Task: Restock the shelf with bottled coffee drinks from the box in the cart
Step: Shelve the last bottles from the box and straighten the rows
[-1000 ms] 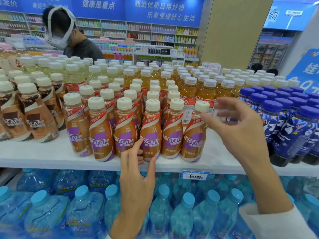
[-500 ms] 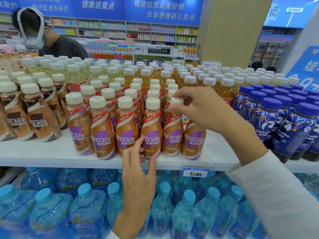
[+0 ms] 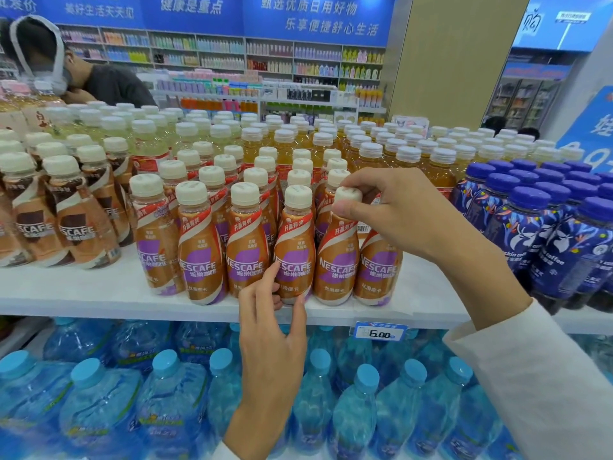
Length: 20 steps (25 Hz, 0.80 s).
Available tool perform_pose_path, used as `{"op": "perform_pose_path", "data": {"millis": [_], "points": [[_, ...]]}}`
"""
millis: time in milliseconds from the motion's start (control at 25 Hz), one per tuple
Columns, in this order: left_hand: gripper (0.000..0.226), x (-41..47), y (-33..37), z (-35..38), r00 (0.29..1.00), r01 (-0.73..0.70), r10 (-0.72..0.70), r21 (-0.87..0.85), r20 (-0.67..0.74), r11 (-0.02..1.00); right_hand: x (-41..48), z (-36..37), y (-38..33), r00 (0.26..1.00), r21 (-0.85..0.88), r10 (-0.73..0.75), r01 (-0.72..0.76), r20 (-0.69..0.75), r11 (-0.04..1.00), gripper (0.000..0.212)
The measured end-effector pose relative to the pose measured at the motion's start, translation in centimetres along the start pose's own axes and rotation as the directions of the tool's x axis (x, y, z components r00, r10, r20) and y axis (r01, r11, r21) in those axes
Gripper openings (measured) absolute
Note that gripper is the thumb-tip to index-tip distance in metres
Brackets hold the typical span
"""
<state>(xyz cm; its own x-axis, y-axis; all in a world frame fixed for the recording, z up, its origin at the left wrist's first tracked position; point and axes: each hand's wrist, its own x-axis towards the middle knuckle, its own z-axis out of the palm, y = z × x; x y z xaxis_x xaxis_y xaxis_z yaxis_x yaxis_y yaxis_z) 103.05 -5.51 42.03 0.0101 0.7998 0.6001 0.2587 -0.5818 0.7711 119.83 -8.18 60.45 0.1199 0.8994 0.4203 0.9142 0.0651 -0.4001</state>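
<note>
Right hand (image 3: 398, 215) pinches cap (image 3: 347, 196) of coffee bottle (image 3: 338, 260); left hand (image 3: 272, 330) grips neighbouring bottle (image 3: 295, 250).

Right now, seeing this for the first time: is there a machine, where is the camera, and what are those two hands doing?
No machine here: a person wears one wide-angle camera on the head, looking down at their own hands. The white shelf carries rows of brown plastic coffee bottles with cream caps, with dark blue plastic bottles to the right and pale blue water bottles below. The left hand holds the base of one front-row coffee bottle; the right hand pinches the cream cap of the bottle beside it.
</note>
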Motion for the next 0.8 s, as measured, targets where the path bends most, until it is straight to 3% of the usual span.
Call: {"op": "perform_pose_path", "data": {"millis": [200,320,400,480,560,680,800], "points": [[0.059,0.0,0.2,0.0,1.000,0.003,-0.003,0.009,-0.006,1.000,-0.4,0.0,-0.1,1.000,-0.043,-0.014,0.014,0.001,0.999,0.053],[0.059,0.0,0.1,-0.3,1.000,0.005,-0.005,-0.021,0.012,1.000,-3.3,0.7,1.0,0.976,0.033,-0.023,0.031,-0.216,0.999,0.071],[0.059,0.0,0.2,-0.7,1.000,0.018,-0.017,-0.066,0.021,0.998,-6.5,3.0,2.8,0.935,0.233,0.158,-0.085,-0.317,0.969,0.087],[0.059,0.2,0.4,-0.7,0.999,0.037,-0.035,-0.087,0.018,0.996,-8.5,5.7,4.2,0.914,0.428,0.387,-0.303,-0.124,0.852,0.099],[0.060,0.4,0.7,-0.3,0.999,0.041,-0.041,-0.084,0.006,0.996,-9.0,7.7,5.5,0.899,0.517,0.438,-0.388,0.028,0.763,0.090],[0.061,0.5,0.8,0.2,0.998,0.058,-0.061,-0.106,-0.031,0.993,-8.9,8.7,6.4,0.904,0.579,0.426,-0.361,0.026,0.731,0.067],[0.062,0.6,0.8,0.4,0.997,0.068,-0.072,-0.104,-0.041,0.992,-9.1,9.1,6.6,0.901,0.597,0.432,-0.363,0.030,0.715,0.064]]}}
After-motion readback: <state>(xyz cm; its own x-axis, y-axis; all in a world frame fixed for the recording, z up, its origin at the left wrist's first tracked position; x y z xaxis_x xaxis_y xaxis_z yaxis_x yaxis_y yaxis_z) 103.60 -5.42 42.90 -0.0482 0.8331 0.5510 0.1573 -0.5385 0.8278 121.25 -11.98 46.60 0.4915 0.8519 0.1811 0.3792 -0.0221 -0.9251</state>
